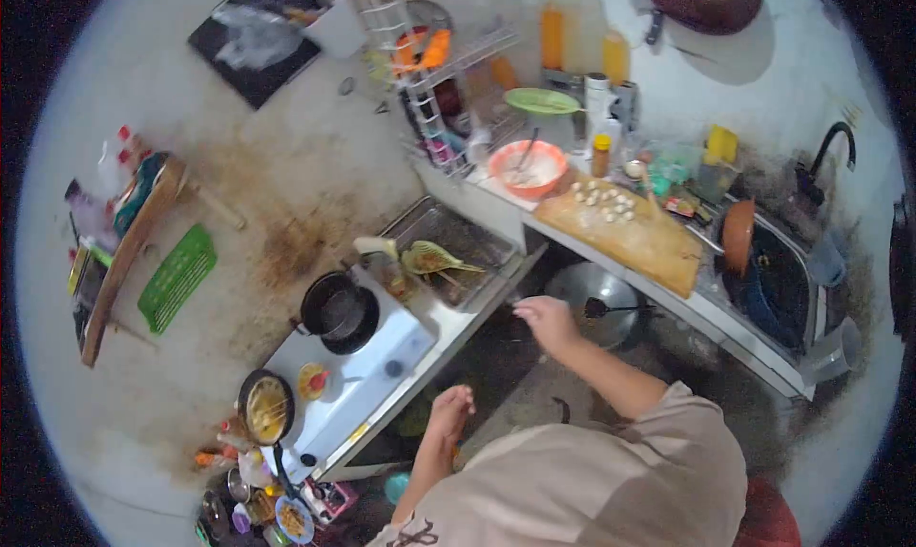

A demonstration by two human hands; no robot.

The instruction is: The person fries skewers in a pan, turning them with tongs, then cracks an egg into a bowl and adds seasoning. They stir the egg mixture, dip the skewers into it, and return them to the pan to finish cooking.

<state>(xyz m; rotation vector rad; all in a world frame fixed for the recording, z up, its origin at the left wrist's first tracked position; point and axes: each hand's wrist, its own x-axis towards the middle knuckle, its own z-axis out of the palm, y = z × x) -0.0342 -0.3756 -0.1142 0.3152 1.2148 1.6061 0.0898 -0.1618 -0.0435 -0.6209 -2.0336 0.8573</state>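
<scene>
Cramped kitchen counter, seen from overhead, with two bare hands out in front.

Nearest, the left hand (448, 411) hangs loose and empty by the stove (367, 361) edge, fingers apart. Slightly farther, the right hand (546, 320) hovers half-curled, holding nothing, just beside the ladle (611, 308) handle lying across one wok (596, 304) below the counter. One black pot (339, 310) sits on the stove. Beyond, one cutting board (625, 232) carries several dough balls, then one orange bowl (528, 168).

right hand (546, 320) grip unclear, fingers blurred. wok (599, 310) partly hidden under desk (708, 313) edge. bottles (243, 490) bottom-left too small to identify.
</scene>
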